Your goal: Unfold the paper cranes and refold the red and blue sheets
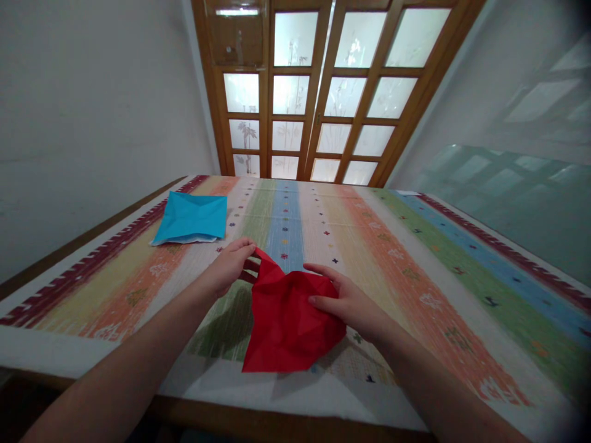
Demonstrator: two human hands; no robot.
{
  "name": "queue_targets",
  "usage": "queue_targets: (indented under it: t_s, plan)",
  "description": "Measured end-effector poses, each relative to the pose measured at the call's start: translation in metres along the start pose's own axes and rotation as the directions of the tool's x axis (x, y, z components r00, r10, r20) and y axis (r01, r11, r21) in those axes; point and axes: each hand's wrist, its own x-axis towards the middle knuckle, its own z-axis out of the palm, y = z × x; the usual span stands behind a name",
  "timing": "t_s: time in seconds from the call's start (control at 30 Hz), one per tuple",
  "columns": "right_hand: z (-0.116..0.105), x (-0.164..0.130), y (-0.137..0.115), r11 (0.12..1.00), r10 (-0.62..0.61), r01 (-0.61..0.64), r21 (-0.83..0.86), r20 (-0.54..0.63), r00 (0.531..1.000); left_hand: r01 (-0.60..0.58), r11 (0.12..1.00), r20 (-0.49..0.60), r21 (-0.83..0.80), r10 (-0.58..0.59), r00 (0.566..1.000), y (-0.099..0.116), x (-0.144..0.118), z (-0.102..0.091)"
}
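Red paper (289, 323) — a thin sheet already creased into a folded shape — sits near the front edge of the counter (462, 258), on a striped cloth (323, 215), partly lifted between both hands. Judging by the sharp fold lines and the way the upper corner stands up by itself, it is very light, holds a crease, and would crumple or tear under a hard squeeze; it looks neither slippery nor heavy.

Left hand (228, 264) has its grip closed in a pinch on the raised upper-left corner, fingertips curled down over the point. Right hand (348, 304) holds the right edge, thumb on top of the sheet and the other fingers spread out behind it, so its grip is closed lightly on the paper rather than clenched. The lower corner points down toward the near edge and seems to rest on the cloth.

Corners and folded edges look like the best places to hold it — the layers are doubled there and stiffer than the flat middle.

Blue paper (191, 218), also folded, lies flat well apart at the far left. Wooden doors (318, 92) with frosted panes stand behind the counter.
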Motion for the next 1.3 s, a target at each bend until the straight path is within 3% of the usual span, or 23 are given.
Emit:
queue_targets:
  t_s: [0.2,0.3,0.4,0.53,0.63,0.7,0.87,0.93,1.1,1.3]
  plan:
    - [0.004,-0.004,-0.002,0.99,-0.121,0.122,-0.078,0.017,0.993,0.167,0.986,-0.008,0.003,-0.167,0.986,-0.019,0.017,-0.007]
    - [0.004,-0.004,0.0,0.976,-0.168,0.165,-0.14,-0.015,0.986,0.183,0.983,-0.018,0.0,-0.182,0.983,-0.026,0.02,-0.005]
    - [0.004,-0.004,0.001,0.966,-0.19,0.17,-0.193,-0.091,0.977,0.116,0.993,-0.05,-0.003,-0.116,0.992,-0.029,0.016,0.005]
    - [0.002,-0.001,0.003,0.972,-0.174,0.143,-0.188,-0.16,0.972,-0.115,0.993,-0.121,0.019,0.117,0.986,-0.029,0.004,0.021]
    - [0.001,0.001,0.004,0.982,-0.159,0.137,-0.132,-0.168,0.973,-0.241,0.971,-0.061,0.005,0.241,0.969,-0.026,-0.004,0.027]
    - [0.0,0.002,0.003,0.99,-0.136,0.127,-0.061,-0.168,0.976,-0.263,0.964,0.028,-0.032,0.264,0.964,-0.024,-0.007,0.027]
    - [-0.003,0.004,0.002,0.978,-0.067,0.097,0.186,-0.159,0.985,-0.174,0.973,0.273,-0.152,0.211,0.939,-0.025,-0.006,0.022]
    - [-0.005,0.006,0.003,0.956,-0.067,0.1,0.277,-0.123,0.99,-0.121,0.97,0.324,-0.21,0.186,0.927,-0.027,-0.003,0.02]
    - [-0.008,0.005,0.005,0.917,-0.065,0.062,0.395,-0.007,0.998,-0.04,0.959,0.306,-0.279,0.128,0.943,-0.027,0.003,0.013]
    - [-0.007,0.001,0.005,0.915,-0.051,0.007,0.403,0.099,0.994,-0.053,0.954,0.214,-0.295,0.12,0.969,-0.022,0.004,0.011]
